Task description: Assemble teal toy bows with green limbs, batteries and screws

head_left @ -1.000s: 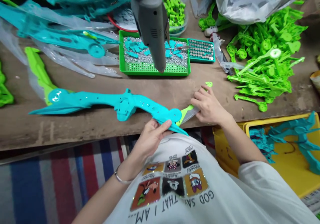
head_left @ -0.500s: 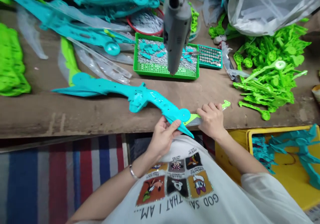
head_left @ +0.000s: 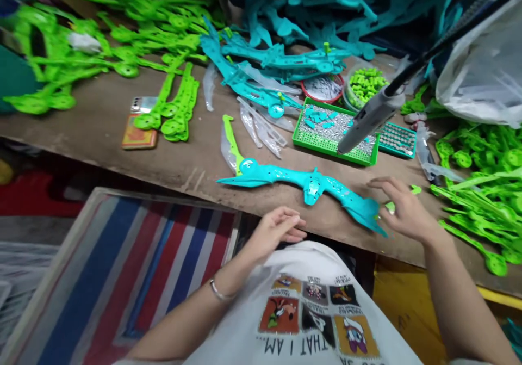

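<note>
A turquoise plastic bow-shaped body (head_left: 293,175) lies along the front of the table. From its left end a lime-green arm (head_left: 230,139) with a clear plastic strip beside it points away from me. Bits of green show near its right end, mostly covered by my right hand (head_left: 402,207). That hand hovers at the right tip with fingers apart; whether it touches the tip I cannot tell. My left hand (head_left: 281,228) is off the body, in front of the table edge, fingers loosely stretched out and holding nothing.
A grey power screwdriver (head_left: 365,123) hangs over a green tray (head_left: 334,153) of screws and turquoise bits. Beside it sits a teal box (head_left: 397,139) of small round parts. Green arms (head_left: 481,191) heap at right; turquoise bodies (head_left: 281,55) pile behind. A phone (head_left: 139,130) lies at left.
My left hand has let go of the turquoise body and drawn back. The right hand has loosened from the green arm, its fingers now spread. The view has swung left.
</note>
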Available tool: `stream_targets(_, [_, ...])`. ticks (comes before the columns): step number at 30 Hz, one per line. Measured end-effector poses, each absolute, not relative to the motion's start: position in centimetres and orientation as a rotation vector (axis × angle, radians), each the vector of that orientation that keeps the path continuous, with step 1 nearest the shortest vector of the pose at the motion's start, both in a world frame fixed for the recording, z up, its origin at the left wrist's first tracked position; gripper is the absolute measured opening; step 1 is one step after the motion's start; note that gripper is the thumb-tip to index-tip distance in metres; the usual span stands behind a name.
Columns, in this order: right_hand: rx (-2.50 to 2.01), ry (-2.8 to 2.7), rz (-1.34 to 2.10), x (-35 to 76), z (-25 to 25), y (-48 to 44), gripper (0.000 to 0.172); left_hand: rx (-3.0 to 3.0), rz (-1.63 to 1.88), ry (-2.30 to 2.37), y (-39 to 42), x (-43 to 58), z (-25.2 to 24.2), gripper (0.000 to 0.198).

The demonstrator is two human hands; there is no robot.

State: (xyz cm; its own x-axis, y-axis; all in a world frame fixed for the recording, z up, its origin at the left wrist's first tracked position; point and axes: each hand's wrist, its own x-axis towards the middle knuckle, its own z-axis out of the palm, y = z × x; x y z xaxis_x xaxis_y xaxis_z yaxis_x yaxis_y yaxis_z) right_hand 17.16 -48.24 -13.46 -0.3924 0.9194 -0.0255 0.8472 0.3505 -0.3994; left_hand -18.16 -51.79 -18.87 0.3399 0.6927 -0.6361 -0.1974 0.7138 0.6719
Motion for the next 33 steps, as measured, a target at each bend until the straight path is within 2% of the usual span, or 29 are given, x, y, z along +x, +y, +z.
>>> stream_targets(2, [-1.542,-2.367,0.554,13.4,-13.6,-47.1,0.051,0.492,0.810,1.197,-51.5,-20.3,-19.4,0.044])
stream_targets(5, [-1.593,-2.423,0.576,9.3,-15.4,-45.9,0.070,0.380,1.075,1.267,-50.5,-22.5,-19.9,0.050])
stream_targets(8, [-1.601,-2.404,0.546,8.3,-17.2,-45.4,0.069,0.321,1.291,1.243,-49.2,-23.5,-20.1,0.047])
stream_targets(11, [-1.527,-2.364,0.467,9.3,-17.7,-45.3,0.066,0.289,1.366,1.158,-47.8,-23.3,-19.9,0.038])
stream_targets(16, [-1.478,-2.338,0.397,10.7,-16.4,-45.4,0.068,0.228,1.408,1.066,-46.7,-21.8,-19.3,0.037])
stream_targets(20, [-1.309,-2.270,0.606,8.5,-13.2,-44.6,0.067,0.224,1.451,1.065,-47.2,-21.0,-19.0,0.034])
stream_targets(24, [-1.073,-2.195,0.737,1.6,-10.5,-41.4,0.043,0.264,1.449,1.085,-48.1,-20.5,-18.9,0.038])
stream_targets(26, [-1.030,-2.172,1.004,-3.1,-10.9,-39.0,0.037,0.285,1.455,1.098,-48.4,-20.2,-18.9,0.039])
stream_targets(28, [-1.087,-2.075,1.296,-7.8,-12.2,-36.5,0.043,0.298,1.458,1.104,-48.7,-20.0,-19.0,0.039])
stream_targets(30, [-1.185,-1.990,1.464,-11.6,-13.8,-34.4,0.061,0.301,1.452,1.104,-48.8,-19.8,-19.1,0.039])
stream_targets(31, [-1.196,-2.011,1.490,-13.1,-14.4,-33.6,0.063,0.297,1.449,1.102,-48.9,-19.8,-19.1,0.040])
stream_targets(33, [-1.186,-2.131,1.451,-15.1,-15.1,-32.6,0.056,0.285,1.447,1.096,-48.9,-19.7,-19.2,0.040])
